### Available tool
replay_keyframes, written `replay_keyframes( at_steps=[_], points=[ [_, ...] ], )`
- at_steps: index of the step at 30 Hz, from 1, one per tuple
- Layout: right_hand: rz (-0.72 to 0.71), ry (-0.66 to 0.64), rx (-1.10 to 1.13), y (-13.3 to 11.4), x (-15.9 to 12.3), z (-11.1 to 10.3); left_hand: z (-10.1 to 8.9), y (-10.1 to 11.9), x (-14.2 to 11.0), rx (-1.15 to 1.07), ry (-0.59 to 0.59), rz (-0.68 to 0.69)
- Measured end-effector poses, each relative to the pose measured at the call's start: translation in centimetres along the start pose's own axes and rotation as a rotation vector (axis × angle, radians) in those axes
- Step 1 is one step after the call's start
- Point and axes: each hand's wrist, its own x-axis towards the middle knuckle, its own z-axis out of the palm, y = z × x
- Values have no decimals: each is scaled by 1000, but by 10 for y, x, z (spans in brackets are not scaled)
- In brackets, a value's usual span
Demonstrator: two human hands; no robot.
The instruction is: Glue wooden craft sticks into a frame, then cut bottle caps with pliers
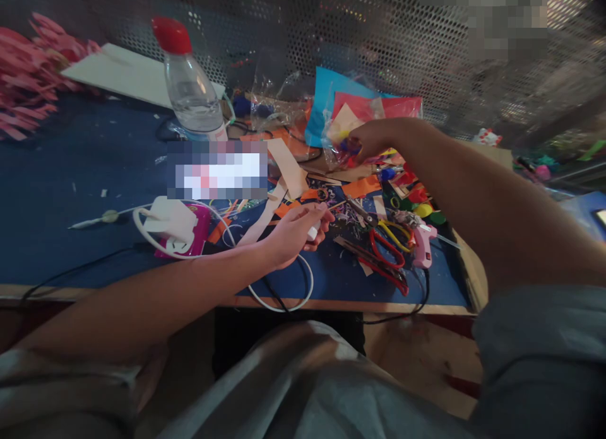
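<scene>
My left hand hovers over the blue table top near its front edge, fingers closed round a small white object whose kind I cannot make out. My right hand reaches further back, fingers pinched inside a clear plastic bag of small coloured pieces. Red-handled scissors and a pink glue gun lie just right of my left hand.
A clear water bottle with a red cap stands at the back left. A white charger with a coiled cable lies at the front. Coloured paper sheets, paper strips, and pink paper pieces crowd the table; a perforated metal screen stands behind.
</scene>
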Motion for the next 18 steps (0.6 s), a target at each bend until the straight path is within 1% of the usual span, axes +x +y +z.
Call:
replay_keyframes(
  at_steps=[3, 7, 11, 15, 18],
  points=[
    [30, -44, 1, -3, -7, -5, 0, 0, 0, 2, -4, -1],
    [22, -84, 3, -12, -11, -8, 1, 0, 0, 3, -2, 2],
    [34, -89, -25, -16, -13, -10, 1, 0, 0, 4, -3, 8],
    [21, -100, -36, -18, -14, -9, 0, -1, 1, 0, -1, 13],
    [3, -108, -29, -17, -12, -4, 0, -2, 2, -7, 3, 16]
  ],
)
